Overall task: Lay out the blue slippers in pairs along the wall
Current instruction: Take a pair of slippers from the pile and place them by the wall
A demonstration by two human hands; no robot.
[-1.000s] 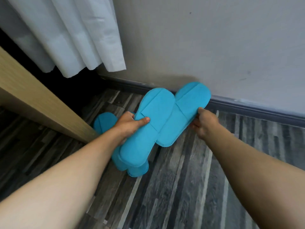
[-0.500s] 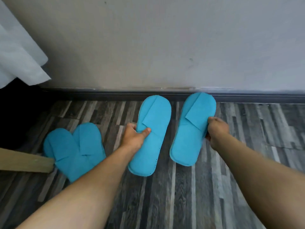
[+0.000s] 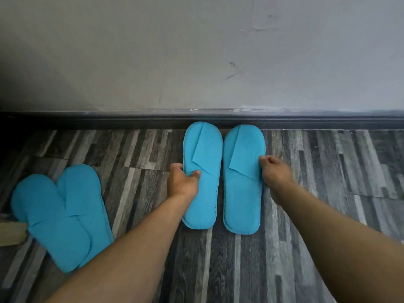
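Note:
Two flat blue slippers lie side by side on the floor, toes against the dark skirting board. My left hand (image 3: 183,182) pinches the left edge of the left slipper (image 3: 202,193) at its middle, thumb on top. My right hand (image 3: 273,171) grips the right edge of the right slipper (image 3: 241,193). A narrow gap separates the two. Further left, two more blue slippers (image 3: 63,215) lie overlapped and angled, away from the wall, untouched.
The grey wall (image 3: 196,62) and dark skirting board (image 3: 109,120) run across the view. The floor (image 3: 328,171) is grey wood-pattern planks. A pale wooden furniture corner (image 3: 11,234) pokes in at the left edge, touching the overlapped slippers.
Both hands have slid their slippers right and toward the wall, bringing them parallel and close together. The view has shifted right; the curtain is out of sight.

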